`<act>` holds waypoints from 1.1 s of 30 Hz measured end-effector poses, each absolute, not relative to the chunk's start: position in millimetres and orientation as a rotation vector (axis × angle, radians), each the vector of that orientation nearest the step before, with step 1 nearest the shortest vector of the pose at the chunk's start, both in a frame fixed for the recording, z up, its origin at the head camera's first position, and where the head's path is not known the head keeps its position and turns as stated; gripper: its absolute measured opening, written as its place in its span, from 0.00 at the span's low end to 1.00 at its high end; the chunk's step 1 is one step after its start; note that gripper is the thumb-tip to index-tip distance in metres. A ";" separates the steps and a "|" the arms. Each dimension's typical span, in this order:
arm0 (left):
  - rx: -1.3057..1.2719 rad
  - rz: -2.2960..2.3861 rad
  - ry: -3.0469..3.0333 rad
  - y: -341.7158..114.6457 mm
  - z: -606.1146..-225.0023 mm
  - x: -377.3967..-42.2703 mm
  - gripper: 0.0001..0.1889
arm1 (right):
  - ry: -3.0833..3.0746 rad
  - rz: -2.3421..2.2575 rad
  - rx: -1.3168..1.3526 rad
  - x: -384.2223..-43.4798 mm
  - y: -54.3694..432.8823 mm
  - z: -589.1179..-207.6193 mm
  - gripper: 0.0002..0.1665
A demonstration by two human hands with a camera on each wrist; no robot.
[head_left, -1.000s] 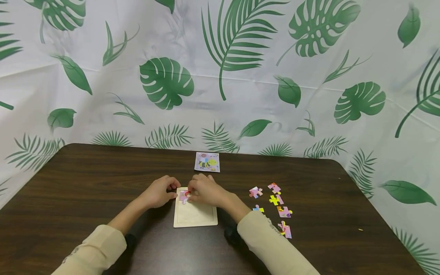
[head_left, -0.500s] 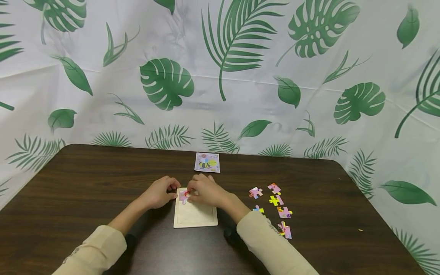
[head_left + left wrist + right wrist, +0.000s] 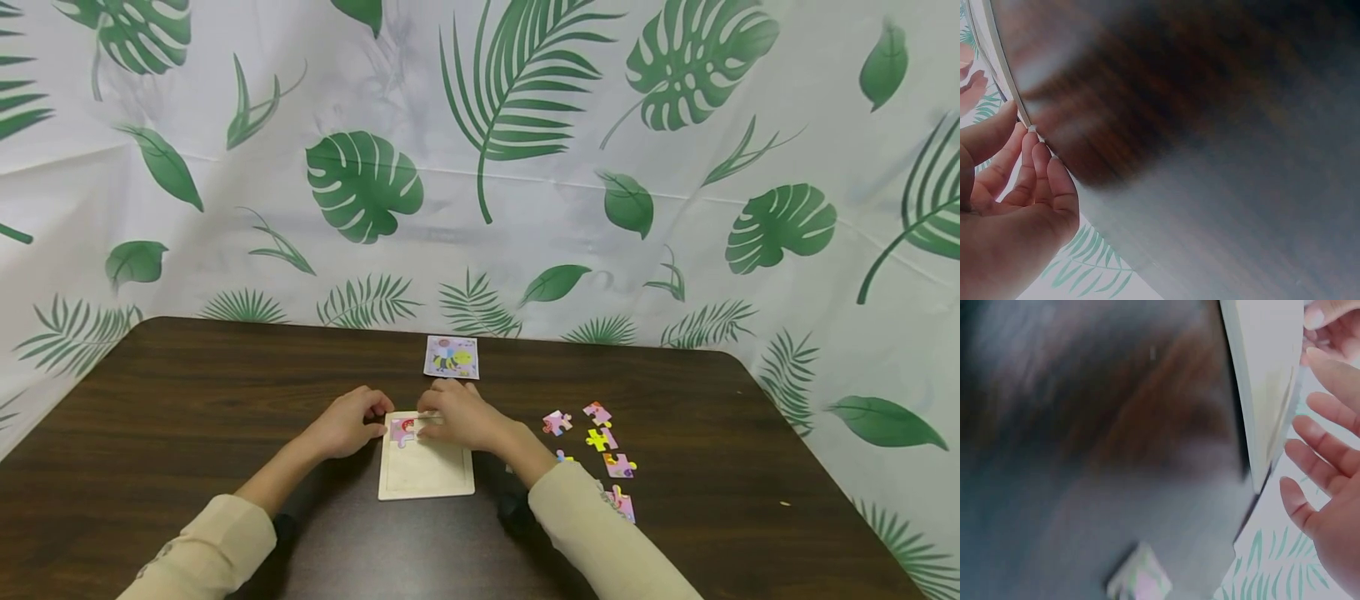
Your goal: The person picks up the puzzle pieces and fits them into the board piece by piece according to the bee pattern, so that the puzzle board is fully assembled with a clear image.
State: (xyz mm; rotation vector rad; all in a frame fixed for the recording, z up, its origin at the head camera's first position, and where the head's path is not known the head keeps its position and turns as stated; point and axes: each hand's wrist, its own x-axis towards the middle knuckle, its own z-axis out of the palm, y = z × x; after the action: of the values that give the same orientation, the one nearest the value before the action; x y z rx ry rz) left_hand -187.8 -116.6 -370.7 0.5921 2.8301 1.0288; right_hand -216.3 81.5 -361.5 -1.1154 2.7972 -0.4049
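A shallow wooden puzzle board point(image 3: 427, 477) lies on the table in front of me. In its far left corner sits a pink puzzle piece point(image 3: 400, 432) with a red patch at its right. My left hand point(image 3: 348, 423) holds the board's far left corner; in the left wrist view the thumb and fingertips meet at the board's edge point(image 3: 1011, 72). Over the upper right of the board is my right hand point(image 3: 467, 418). Its fingers look loosely bent and spread in the right wrist view, just off the board point(image 3: 1266, 387), with nothing seen between them.
Several loose puzzle pieces point(image 3: 619, 466) lie on the table to the right, some partly behind the right sleeve point(image 3: 592, 521). Beyond the board lies a bee picture card point(image 3: 452, 358). A leaf-patterned cloth point(image 3: 547, 192) hangs behind the table's far edge.
My right hand has drawn slightly right, away from the pink piece, uncovering more of its red patch. The left hand stays at the board's corner.
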 end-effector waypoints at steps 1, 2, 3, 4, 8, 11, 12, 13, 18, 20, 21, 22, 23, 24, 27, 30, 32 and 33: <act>0.593 1.028 2.833 -116.6 -371.0 -187.7 0.08 | 2.793 -0.417 -1.110 -217.2 84.0 -361.1 0.14; 0.595 1.025 2.837 -116.6 -371.3 -187.6 0.08 | 2.788 -0.427 -1.101 -218.0 86.7 -360.3 0.14; 0.598 1.023 2.841 -116.6 -371.5 -187.5 0.08 | 2.780 -0.442 -1.088 -219.0 89.7 -359.7 0.14; 0.598 1.020 2.844 -116.6 -371.7 -187.4 0.08 | 2.773 -0.457 -1.077 -220.1 92.9 -358.9 0.15; 0.592 1.012 2.849 -116.5 -371.6 -186.6 0.09 | 2.757 -0.480 -1.049 -225.0 108.1 -355.5 0.16; 0.588 1.015 2.845 -116.4 -371.2 -185.8 0.09 | 2.755 -0.509 -1.043 -228.6 122.2 -353.6 0.16; 0.588 1.015 2.844 -116.3 -371.3 -185.7 0.09 | 2.755 -0.523 -1.038 -229.8 127.7 -353.1 0.16; 0.588 1.016 2.844 -116.3 -371.4 -185.7 0.09 | 2.751 -0.538 -1.026 -230.8 133.3 -352.4 0.17; 0.582 1.011 2.846 -116.4 -372.7 -186.6 0.09 | 2.734 -0.566 -1.007 -234.6 165.2 -348.8 0.19; 0.579 1.009 2.844 -116.4 -373.0 -187.0 0.09 | 2.730 -0.570 -0.981 -235.1 177.5 -347.2 0.19; 0.578 1.010 2.843 -116.5 -373.2 -187.1 0.09 | 2.733 -0.566 -0.970 -235.6 183.4 -346.9 0.19; 0.581 1.008 2.843 -116.5 -373.2 -187.1 0.09 | 2.734 -0.567 -0.951 -235.8 189.1 -346.6 0.19; 0.578 1.009 2.843 -116.7 -373.7 -187.3 0.09 | 2.736 -0.567 -0.931 -236.1 194.6 -346.5 0.19; 0.582 1.008 2.842 -116.8 -373.7 -187.2 0.10 | 2.738 -0.570 -0.907 -236.0 199.7 -346.7 0.19; 0.589 1.009 2.844 -117.1 -373.8 -186.7 0.10 | 2.756 -0.565 -0.872 -236.7 215.1 -348.5 0.19; 0.601 1.007 2.848 -117.3 -373.5 -186.4 0.09 | 2.770 -0.578 -0.835 -235.8 228.6 -349.8 0.18; 0.607 1.008 2.850 -117.4 -373.4 -186.4 0.09 | 2.780 -0.579 -0.828 -234.6 236.1 -350.3 0.17; 0.611 1.008 2.851 -117.6 -373.4 -186.5 0.09 | 2.783 -0.580 -0.826 -234.1 239.6 -350.6 0.17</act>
State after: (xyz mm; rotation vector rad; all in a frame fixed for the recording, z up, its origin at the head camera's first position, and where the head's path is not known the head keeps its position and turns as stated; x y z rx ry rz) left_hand -186.5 -117.6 -373.4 0.6112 2.8513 1.0078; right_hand -234.1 239.6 -350.6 -0.8261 2.7828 -0.5800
